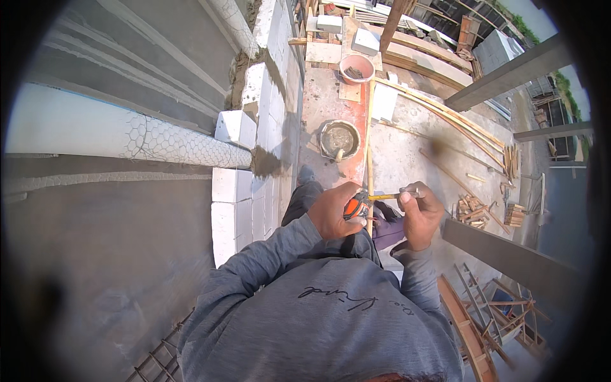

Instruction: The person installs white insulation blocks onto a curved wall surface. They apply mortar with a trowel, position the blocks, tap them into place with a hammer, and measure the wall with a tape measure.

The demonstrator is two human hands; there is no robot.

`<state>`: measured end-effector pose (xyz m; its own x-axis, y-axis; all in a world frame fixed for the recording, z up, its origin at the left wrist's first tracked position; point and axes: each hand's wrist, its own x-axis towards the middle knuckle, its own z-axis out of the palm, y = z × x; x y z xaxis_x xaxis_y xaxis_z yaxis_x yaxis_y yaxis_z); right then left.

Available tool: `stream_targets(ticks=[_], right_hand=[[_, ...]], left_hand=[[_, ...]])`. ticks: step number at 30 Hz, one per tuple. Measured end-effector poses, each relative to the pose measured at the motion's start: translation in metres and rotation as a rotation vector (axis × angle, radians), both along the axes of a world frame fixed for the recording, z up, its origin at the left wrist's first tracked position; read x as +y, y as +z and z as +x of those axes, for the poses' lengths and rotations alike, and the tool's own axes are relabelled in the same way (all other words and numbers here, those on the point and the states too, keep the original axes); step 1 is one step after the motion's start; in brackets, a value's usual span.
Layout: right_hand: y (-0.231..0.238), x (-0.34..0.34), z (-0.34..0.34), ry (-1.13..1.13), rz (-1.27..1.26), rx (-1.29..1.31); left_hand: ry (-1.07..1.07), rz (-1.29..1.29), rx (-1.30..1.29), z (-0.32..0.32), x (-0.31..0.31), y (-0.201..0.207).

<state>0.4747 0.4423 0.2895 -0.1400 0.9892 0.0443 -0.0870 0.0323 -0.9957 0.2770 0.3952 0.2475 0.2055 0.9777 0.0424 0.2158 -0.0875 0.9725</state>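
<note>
My left hand [333, 211] is wrapped round an orange and black tape measure [356, 207] in front of my chest. A short length of yellow blade [382, 197] runs out of it toward the right. At the blade's far end my right hand [422, 215] is closed, thumb and fingers pinching the tip. A small greyish piece [409, 190] shows at those fingertips; its kind I cannot make out. Left of my hands rises a wall of white blocks [232, 202], with one loose-looking block [236, 129] on a ledge beside a mesh-wrapped white beam [168, 138].
Far below, a round mortar tub [323, 141] and a pink basin [367, 62] stand on the floor. Long timber strips [439, 109] lie to the right, near stacked wood offcuts [472, 210]. Grey posts [509, 248] slant in from the right. A rusty steel beam [463, 328] lies lower right.
</note>
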Motion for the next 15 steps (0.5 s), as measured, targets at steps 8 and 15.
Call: stream_targets(ticks=[8,15], right_hand=[[-0.007,-0.011,0.018,-0.061,0.012,-0.020],[0.203,0.084,0.200,-0.721,0.650,0.283]], left_hand=[[-0.055,0.004,0.069,0.003,-0.016,-0.008],[0.035,-0.035,0.205,-0.046,-0.058,-0.057]])
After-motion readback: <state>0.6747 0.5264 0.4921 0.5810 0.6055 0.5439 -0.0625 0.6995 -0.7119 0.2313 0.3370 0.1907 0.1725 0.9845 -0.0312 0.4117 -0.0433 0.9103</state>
